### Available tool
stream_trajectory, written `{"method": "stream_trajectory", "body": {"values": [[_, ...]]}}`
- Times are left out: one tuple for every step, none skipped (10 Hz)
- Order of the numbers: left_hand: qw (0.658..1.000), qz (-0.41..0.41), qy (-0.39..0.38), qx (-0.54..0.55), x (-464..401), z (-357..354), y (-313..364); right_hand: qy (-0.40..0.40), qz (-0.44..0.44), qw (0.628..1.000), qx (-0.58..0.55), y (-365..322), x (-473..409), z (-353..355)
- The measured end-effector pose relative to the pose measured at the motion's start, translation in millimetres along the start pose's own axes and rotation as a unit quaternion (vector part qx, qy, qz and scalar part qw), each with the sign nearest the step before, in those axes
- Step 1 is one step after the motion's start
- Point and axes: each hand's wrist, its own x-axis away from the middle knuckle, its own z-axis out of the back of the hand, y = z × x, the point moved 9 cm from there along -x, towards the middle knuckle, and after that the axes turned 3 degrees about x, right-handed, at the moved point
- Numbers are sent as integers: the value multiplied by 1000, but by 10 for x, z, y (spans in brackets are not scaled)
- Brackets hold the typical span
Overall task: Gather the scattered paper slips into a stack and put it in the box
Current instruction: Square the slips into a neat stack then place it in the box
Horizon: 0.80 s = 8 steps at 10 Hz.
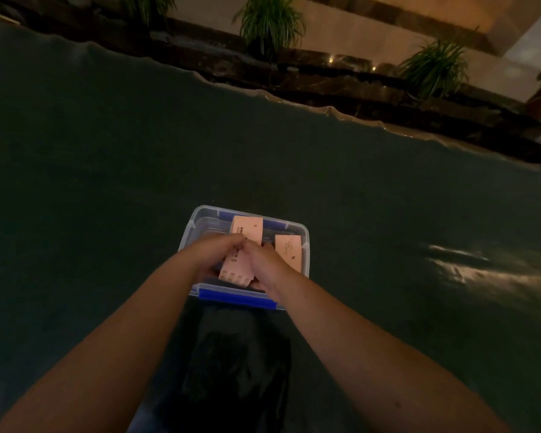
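Note:
A clear plastic box point(190, 232) with blue latches sits on the dark table in front of me. Both hands are over it, holding a stack of pale pink paper slips point(236, 265) between them. My left hand point(214, 254) grips the stack's left side and my right hand point(263, 260) grips its right side. Another pink slip stack point(249, 228) lies inside the box at the far end. A third stack point(289, 251) lies at the box's right side. The box floor under my hands is hidden.
The table is covered with a dark green cloth point(107, 182) whose far edge is wavy. A glossy reflection point(469, 267) lies to the right. Potted plants point(270, 23) stand on a ledge beyond the table. A dark shape point(235, 364) lies just in front of the box.

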Motion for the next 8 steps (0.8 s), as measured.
{"method": "stream_trajectory", "body": {"values": [[1000,20,-11,-12,-109,-63,-109,29,-21,999,29,100,-106,9],[999,19,-13,-24,-168,-74,-138,42,-15,998,51,67,-86,27],[999,20,-13,-41,-242,-67,-184,61,-22,996,64,69,-99,70],[999,21,-13,-47,-252,-60,-189,73,-23,995,64,61,-95,84],[999,15,-6,-46,-232,-55,-173,80,-20,995,56,21,-41,107],[999,14,-1,-40,-204,-68,-158,76,-15,995,68,-1,6,122],[997,-3,38,-69,-88,-75,-114,74,7,992,101,-9,138,110],[990,-42,80,-106,21,-63,-34,71,40,991,108,-3,178,172]]}}
